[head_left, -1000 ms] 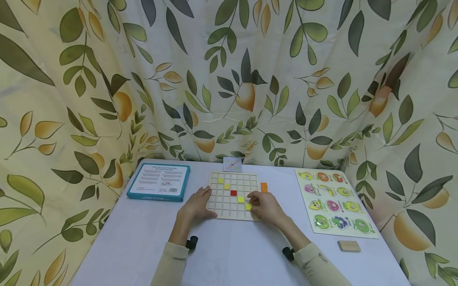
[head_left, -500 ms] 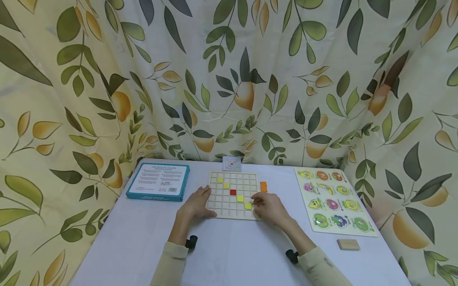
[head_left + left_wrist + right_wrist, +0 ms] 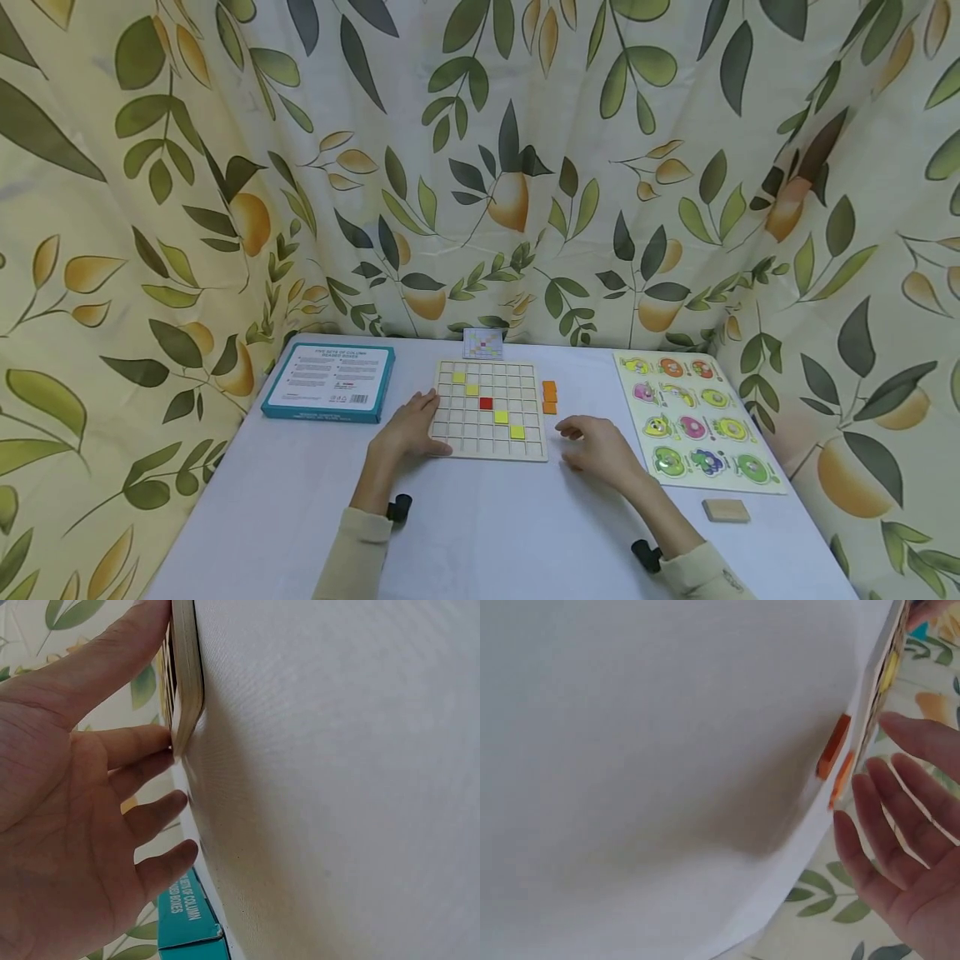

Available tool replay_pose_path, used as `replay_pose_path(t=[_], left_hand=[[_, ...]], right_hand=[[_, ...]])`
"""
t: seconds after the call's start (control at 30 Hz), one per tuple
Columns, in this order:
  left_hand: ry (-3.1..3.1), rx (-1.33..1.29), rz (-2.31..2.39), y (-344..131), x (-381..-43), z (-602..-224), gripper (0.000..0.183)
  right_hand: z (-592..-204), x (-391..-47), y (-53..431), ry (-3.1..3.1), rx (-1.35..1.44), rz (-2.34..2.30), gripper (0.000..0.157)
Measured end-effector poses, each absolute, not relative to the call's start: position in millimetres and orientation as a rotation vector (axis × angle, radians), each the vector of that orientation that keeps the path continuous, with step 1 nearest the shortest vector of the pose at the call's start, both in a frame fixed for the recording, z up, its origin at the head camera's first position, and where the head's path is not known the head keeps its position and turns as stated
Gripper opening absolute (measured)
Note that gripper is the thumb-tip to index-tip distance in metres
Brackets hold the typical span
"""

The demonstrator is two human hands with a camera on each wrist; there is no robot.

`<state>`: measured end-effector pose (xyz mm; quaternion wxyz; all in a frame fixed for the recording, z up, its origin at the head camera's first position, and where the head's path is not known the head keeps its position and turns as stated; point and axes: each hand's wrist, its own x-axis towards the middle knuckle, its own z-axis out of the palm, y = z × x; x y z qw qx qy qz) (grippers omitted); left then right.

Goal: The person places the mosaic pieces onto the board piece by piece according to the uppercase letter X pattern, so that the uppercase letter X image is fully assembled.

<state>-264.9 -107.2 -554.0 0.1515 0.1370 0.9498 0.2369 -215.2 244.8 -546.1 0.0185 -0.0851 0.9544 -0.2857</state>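
A square wooden grid board lies in the middle of the table. On it a red tile and several yellow tiles run in a diagonal line. My left hand rests at the board's near left corner, thumb along the front edge. In the left wrist view, thumb and index fingertip touch the board's edge while the other fingers spread loosely. My right hand is off the board's right side, fingers relaxed and holding nothing. Small orange tiles sit just beyond it, beside the board.
Behind the board is a small patterned card. A teal-edged box lies at the left. A fruit-picture board lies at the right, with a small wooden block in front of it. Patterned curtains enclose the table.
My right hand has drawn back to the right, away from the board's lower right corner, its fingers loosening. Another orange tile now shows beside the board. My left hand has stayed put.
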Motion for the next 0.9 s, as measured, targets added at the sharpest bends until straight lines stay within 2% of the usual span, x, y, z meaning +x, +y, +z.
replay_pose_path(t=[0.53,0.9], left_hand=[[2.738,0.397,0.678,-108.2,-270.4,-570.5,0.104],[2.717,0.402,0.711,-107.9,-264.4,-554.3,0.102]], right_hand=[[-557.4,-203.7,265.0,2.953,-0.285,-0.748,0.042],[-553.4,-206.9,266.5,2.957,-0.305,-0.766,0.046]])
